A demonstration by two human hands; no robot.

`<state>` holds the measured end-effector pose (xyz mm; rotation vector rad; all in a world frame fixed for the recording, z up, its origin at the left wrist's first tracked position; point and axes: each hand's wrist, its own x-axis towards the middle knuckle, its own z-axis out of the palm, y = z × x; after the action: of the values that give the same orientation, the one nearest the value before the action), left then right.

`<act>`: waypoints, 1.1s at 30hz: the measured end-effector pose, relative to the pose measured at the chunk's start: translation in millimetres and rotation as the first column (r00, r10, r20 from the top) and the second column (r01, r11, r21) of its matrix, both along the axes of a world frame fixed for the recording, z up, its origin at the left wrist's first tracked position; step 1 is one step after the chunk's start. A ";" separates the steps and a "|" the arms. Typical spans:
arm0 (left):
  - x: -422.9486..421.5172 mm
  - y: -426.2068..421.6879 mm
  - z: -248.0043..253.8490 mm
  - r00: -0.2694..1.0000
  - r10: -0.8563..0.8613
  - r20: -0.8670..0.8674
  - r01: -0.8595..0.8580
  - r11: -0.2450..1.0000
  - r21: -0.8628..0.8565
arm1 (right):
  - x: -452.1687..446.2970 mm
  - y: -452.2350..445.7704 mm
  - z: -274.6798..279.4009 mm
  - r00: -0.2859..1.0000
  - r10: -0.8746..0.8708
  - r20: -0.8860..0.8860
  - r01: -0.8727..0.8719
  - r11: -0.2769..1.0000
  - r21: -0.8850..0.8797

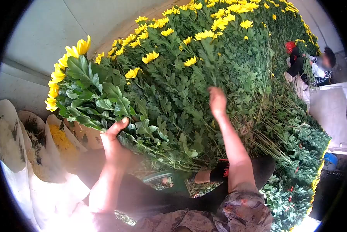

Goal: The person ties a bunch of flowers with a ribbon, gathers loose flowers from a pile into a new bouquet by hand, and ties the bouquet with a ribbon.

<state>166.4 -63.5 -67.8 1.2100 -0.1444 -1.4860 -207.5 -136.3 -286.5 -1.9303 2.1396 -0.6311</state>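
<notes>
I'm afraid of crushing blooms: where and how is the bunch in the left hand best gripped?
Best, I'd say, around the leafy section of the bunch, below the yellow heads, coming from the near side as the left hand does. The heads fan out at the far, upper-left end, so a hold there would likely crush them.
</notes>
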 end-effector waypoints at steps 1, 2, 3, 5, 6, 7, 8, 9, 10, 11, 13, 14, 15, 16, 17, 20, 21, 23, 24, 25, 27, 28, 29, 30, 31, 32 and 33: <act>-2.5 -0.3 -1.5 1.000 0.002 -0.006 -0.002 1.000 0.011 | 17.8 18.0 -9.0 0.971 0.150 -0.187 -0.163 0.985 -0.056; -0.3 -0.5 -6.5 0.999 -0.020 -0.045 0.022 0.999 0.041 | 42.1 40.8 -26.2 0.983 0.178 -0.035 -0.179 0.983 -0.032; 1.1 0.2 -11.0 0.998 -0.036 -0.043 0.038 0.998 0.052 | 59.8 60.5 -40.0 0.974 0.192 0.120 -0.192 0.981 -0.012; 4.5 -0.7 -22.6 0.995 -0.058 0.081 0.058 0.998 -0.009 | 74.7 70.4 -21.5 0.968 0.239 0.082 -0.236 0.971 -0.040; 6.4 -0.6 -29.4 0.994 -0.055 0.090 0.059 0.997 -0.045 | 80.6 70.8 -9.1 0.951 0.305 0.041 -0.303 0.951 -0.057; 10.2 0.7 -34.1 0.993 -0.056 0.099 0.060 0.998 -0.033 | 72.3 58.0 -2.7 0.968 0.199 -0.152 -0.222 0.962 -0.157; 14.5 4.8 -37.8 0.955 -0.151 0.257 0.154 0.988 0.010 | 62.2 42.0 1.8 0.989 0.000 -0.148 -0.032 0.976 -0.217; 9.2 3.3 -25.4 0.982 -0.130 0.138 0.123 0.991 0.061 | 52.4 31.2 5.7 0.969 -0.202 -0.140 0.157 0.947 -0.280; 3.9 1.7 -13.2 0.995 -0.093 0.023 0.089 0.989 0.119 | 42.5 27.8 -1.4 0.967 -0.207 -0.146 0.160 0.946 -0.282; 1.8 2.6 -16.6 0.995 -0.099 0.017 0.096 0.988 0.118 | 33.2 27.0 -16.2 0.974 -0.110 -0.200 0.078 0.984 -0.161; 2.2 -0.8 -27.9 0.976 -0.059 0.211 0.067 0.997 -0.028 | 44.4 29.8 -14.4 0.967 0.076 -0.245 -0.061 0.996 0.066; 0.6 -2.0 -28.5 0.971 -0.045 0.236 0.055 0.998 -0.035 | 62.0 38.9 -6.8 0.970 0.120 -0.212 -0.072 0.972 0.223; -1.8 -2.4 -25.5 0.971 -0.043 0.234 0.051 0.998 -0.029 | 71.6 53.4 -32.6 0.956 0.193 -0.221 -0.159 0.974 0.159; -4.9 -4.1 -18.8 0.990 -0.063 0.128 0.062 0.998 0.016 | 88.0 66.8 -36.9 0.922 0.248 -0.297 -0.179 0.954 0.239; -8.0 -5.3 -12.7 0.996 -0.081 0.022 0.080 0.995 0.057 | 99.1 83.7 -39.1 0.931 0.260 -0.256 -0.233 0.963 0.132; -8.5 -5.7 -15.6 0.993 -0.105 0.054 0.101 0.992 0.071 | 107.1 94.8 -34.7 0.918 0.321 -0.233 -0.341 0.939 -0.051; -7.1 -6.0 -18.0 0.992 -0.101 0.070 0.097 0.993 0.059 | 100.0 86.6 -26.3 0.961 0.269 -0.067 -0.262 0.960 0.094; -4.3 -1.4 -19.3 0.993 -0.106 0.045 0.103 0.993 0.056 | 79.8 71.9 -20.4 0.978 0.166 0.125 -0.179 0.978 0.104; -3.8 -0.1 -18.1 0.993 -0.115 0.019 0.114 0.992 0.051 | 78.1 63.5 -12.5 0.984 0.100 0.150 -0.114 0.990 0.084; -5.1 0.2 -16.1 0.993 -0.113 0.017 0.112 0.992 0.052 | 76.7 57.1 -4.2 0.984 0.034 0.173 -0.045 0.997 0.063; -10.3 -1.9 -10.5 0.994 -0.103 0.042 0.102 0.994 0.031 | 75.4 49.2 -0.2 0.986 0.052 0.156 -0.070 0.991 0.110; -12.5 -3.4 -9.0 0.994 -0.101 0.043 0.100 0.995 0.027 | 76.1 45.8 1.0 0.987 0.069 0.146 -0.093 0.982 0.162; -13.9 -4.0 -7.9 0.996 -0.091 0.019 0.090 0.995 0.030 | 77.1 44.1 1.7 0.986 0.071 0.148 -0.095 0.983 0.159; -13.3 -3.6 -7.3 0.997 -0.080 -0.003 0.080 0.996 0.035 | 79.2 43.5 5.6 0.989 0.091 0.119 -0.111 0.980 0.168; -11.3 -3.0 -7.8 0.997 -0.077 -0.001 0.077 0.996 0.036 | 80.2 42.7 9.2 0.990 0.112 0.089 -0.127 0.976 0.179; -9.0 -2.8 -8.7 0.996 -0.094 -0.008 0.095 0.995 0.044 | 76.7 39.2 13.9 0.990 0.135 -0.049 -0.133 0.990 0.034; -7.0 -3.3 -9.7 0.994 -0.110 -0.017 0.110 0.993 0.052 | 71.2 33.4 18.7 0.973 0.137 -0.187 -0.159 0.981 -0.110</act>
<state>159.4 -66.8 -77.5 1.2506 -0.1654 -1.6027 -136.3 -102.8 -267.8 -2.2682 2.0738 -0.5959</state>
